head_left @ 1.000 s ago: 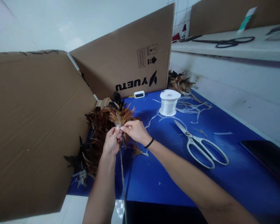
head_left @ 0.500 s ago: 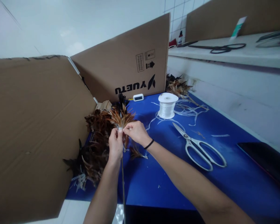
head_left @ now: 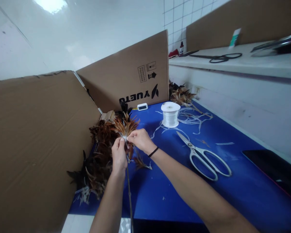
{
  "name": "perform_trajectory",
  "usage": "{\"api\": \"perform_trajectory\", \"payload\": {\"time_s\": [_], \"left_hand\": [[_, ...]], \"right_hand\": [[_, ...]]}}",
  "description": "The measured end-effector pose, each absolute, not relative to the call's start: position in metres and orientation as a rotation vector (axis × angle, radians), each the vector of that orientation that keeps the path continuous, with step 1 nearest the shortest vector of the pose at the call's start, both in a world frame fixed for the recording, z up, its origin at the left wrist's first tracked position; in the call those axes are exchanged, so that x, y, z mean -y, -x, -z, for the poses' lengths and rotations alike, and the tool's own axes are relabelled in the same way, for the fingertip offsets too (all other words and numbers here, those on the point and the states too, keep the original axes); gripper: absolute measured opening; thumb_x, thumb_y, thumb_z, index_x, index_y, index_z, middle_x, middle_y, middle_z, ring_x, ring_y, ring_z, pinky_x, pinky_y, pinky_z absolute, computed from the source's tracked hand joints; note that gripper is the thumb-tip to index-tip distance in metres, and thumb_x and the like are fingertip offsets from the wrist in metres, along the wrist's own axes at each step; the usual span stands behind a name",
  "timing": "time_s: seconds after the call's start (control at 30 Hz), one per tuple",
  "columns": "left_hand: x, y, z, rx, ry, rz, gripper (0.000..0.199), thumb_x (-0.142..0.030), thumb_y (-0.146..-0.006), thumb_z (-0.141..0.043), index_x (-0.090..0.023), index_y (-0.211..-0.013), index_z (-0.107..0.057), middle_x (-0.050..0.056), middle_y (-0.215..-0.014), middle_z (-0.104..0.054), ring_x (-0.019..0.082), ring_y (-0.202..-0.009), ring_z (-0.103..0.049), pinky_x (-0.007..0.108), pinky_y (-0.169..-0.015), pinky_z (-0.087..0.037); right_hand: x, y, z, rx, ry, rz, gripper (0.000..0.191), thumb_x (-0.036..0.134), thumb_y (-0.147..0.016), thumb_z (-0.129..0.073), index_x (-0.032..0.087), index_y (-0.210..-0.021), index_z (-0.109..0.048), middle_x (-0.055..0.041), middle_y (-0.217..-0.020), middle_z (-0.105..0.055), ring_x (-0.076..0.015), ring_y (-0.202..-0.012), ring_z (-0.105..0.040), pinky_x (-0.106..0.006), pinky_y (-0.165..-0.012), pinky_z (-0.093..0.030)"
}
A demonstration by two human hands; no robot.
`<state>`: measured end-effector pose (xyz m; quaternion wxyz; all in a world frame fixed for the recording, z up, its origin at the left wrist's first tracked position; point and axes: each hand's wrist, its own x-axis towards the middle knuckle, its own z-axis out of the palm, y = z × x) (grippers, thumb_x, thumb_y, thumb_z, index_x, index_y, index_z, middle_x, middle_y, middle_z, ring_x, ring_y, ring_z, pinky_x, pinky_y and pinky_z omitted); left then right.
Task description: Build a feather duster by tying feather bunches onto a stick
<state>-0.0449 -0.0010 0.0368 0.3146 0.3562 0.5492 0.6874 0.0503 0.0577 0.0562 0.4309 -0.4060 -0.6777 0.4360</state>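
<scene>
A bunch of brown and orange feathers (head_left: pixel 126 124) fans upward, with a white binding (head_left: pixel 124 138) round its base and a thin stick (head_left: pixel 129 191) running down below. My left hand (head_left: pixel 118 153) is closed on that base, its thumb against the binding. From the other side, my right hand (head_left: pixel 141 139) pinches at the white ribbon with thumb and forefinger; the ribbon's end is hidden by the fingertips. A loose feather (head_left: pixel 142 162) lies on the blue table just below the right hand. Loose brown and black feathers (head_left: pixel 99 168) are heaped to the left.
On the blue table (head_left: pixel 169 194) stand a spool of clear ribbon (head_left: pixel 170 116) with loose strands, scissors (head_left: pixel 203 155), a small white device (head_left: pixel 142 106) and a black flat object (head_left: pixel 271 168). Cardboard panels (head_left: pixel 38 139) wall the left and back. More feathers (head_left: pixel 181 94) lie behind.
The whole view has tilted slightly, so the table appears lower. Both hands stay at the binding, with small shifts of the fingers; the left thumb sits a little further left.
</scene>
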Motion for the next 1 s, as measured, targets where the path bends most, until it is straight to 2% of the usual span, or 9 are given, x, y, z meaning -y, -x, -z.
{"api": "perform_trajectory", "payload": {"time_s": [0.17,0.27,0.43,0.57,0.67,0.8,0.9,1.0], "left_hand": [[0.002,0.048,-0.049,-1.41,-0.948,-1.766,0.027,-0.035,-0.064,-0.069,-0.012,-0.076,-0.061,-0.002,-0.058,-0.056,0.007,-0.049,-0.048,0.016,-0.042,-0.032],[0.001,0.051,-0.048,-1.49,-1.002,-1.773,0.028,-0.034,-0.064,-0.07,-0.012,-0.081,-0.063,0.001,-0.064,-0.061,0.008,-0.051,-0.053,0.017,-0.044,-0.036],[-0.001,0.052,-0.045,-1.759,-1.354,-1.756,0.026,-0.033,-0.07,-0.067,-0.013,-0.088,-0.066,0.006,-0.077,-0.069,0.015,-0.069,-0.064,0.025,-0.067,-0.049],[0.005,0.045,-0.05,-2.078,-1.679,-1.676,0.024,-0.031,-0.078,-0.059,-0.016,-0.096,-0.066,0.009,-0.087,-0.069,0.019,-0.08,-0.064,0.03,-0.076,-0.048],[0.007,0.039,-0.05,-2.254,-1.915,-1.675,0.024,-0.026,-0.081,-0.054,-0.016,-0.1,-0.066,0.011,-0.094,-0.068,0.022,-0.089,-0.062,0.035,-0.083,-0.046],[0.006,0.033,-0.048,-2.323,-2.042,-1.666,0.026,-0.024,-0.084,-0.049,-0.016,-0.103,-0.064,0.012,-0.095,-0.066,0.022,-0.091,-0.061,0.036,-0.085,-0.044],[0.007,0.032,-0.051,-2.221,-2.005,-1.673,0.026,-0.026,-0.084,-0.05,-0.017,-0.104,-0.064,0.012,-0.099,-0.065,0.021,-0.092,-0.06,0.035,-0.085,-0.045],[0.006,0.032,-0.059,-2.035,-1.787,-1.688,0.026,-0.032,-0.084,-0.05,-0.018,-0.102,-0.063,0.01,-0.098,-0.065,0.019,-0.087,-0.061,0.033,-0.08,-0.047]], "right_hand": [[-0.058,-0.054,-0.061,1.739,1.039,-1.079,0.013,0.021,-0.064,-0.06,0.014,-0.056,-0.068,0.001,-0.046,-0.056,-0.008,-0.045,-0.047,-0.018,-0.043,-0.03],[-0.057,-0.058,-0.065,1.778,1.081,-1.061,0.012,0.021,-0.063,-0.061,0.015,-0.057,-0.069,0.0006,-0.047,-0.057,-0.0089,-0.047,-0.048,-0.019,-0.045,-0.031],[-0.056,-0.061,-0.069,1.838,1.116,-1.001,0.013,0.02,-0.065,-0.059,0.015,-0.057,-0.068,0.0004,-0.047,-0.056,-0.0093,-0.048,-0.046,-0.021,-0.047,-0.029],[-0.059,-0.057,-0.065,1.771,1.035,-1.077,0.018,0.019,-0.066,-0.056,0.013,-0.05,-0.06,0.0023,-0.043,-0.047,-0.0074,-0.045,-0.04,-0.021,-0.045,-0.025],[-0.062,-0.054,-0.061,1.699,0.956,-1.145,0.027,0.025,-0.069,-0.055,0.013,-0.045,-0.052,0.0036,-0.042,-0.04,-0.0065,-0.044,-0.035,-0.021,-0.043,-0.023],[-0.064,-0.057,-0.059,1.627,0.769,-1.215,0.033,0.035,-0.068,-0.059,0.015,-0.045,-0.045,0.0047,-0.043,-0.039,-0.0062,-0.045,-0.035,-0.021,-0.042,-0.024],[-0.064,-0.059,-0.061,1.476,0.73,-1.376,0.032,0.031,-0.065,-0.062,0.016,-0.044,-0.043,0.0053,-0.042,-0.039,-0.0058,-0.043,-0.035,-0.02,-0.041,-0.027],[-0.065,-0.059,-0.063,1.291,0.678,-1.61,0.027,0.028,-0.063,-0.063,0.015,-0.047,-0.046,0.0049,-0.042,-0.043,-0.0065,-0.042,-0.041,-0.019,-0.042,-0.035]]}}
